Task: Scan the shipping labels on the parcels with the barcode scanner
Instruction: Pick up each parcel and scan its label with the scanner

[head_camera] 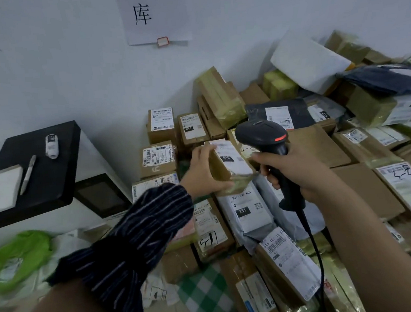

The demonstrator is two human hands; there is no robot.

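Head view: left hand (202,172) grips parcel (227,166); right hand (296,170) grips scanner (264,136).

parcel (227,165) just left of scanner (263,132) | both above parcel pile (252,217) | cabinet (44,178) left of pile | pen (28,174) on cabinet

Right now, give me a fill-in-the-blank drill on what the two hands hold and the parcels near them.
1. The right hand grips the black corded barcode scanner by its ____.
2. The left hand holds a small brown cardboard parcel; the black patch on its white label reads ____.
3. The white plastic mailer just below that parcel has a black patch reading ____.
4. The left arm's dark sleeve has thin pale ____.

Missing words: handle; 010; 231; stripes.
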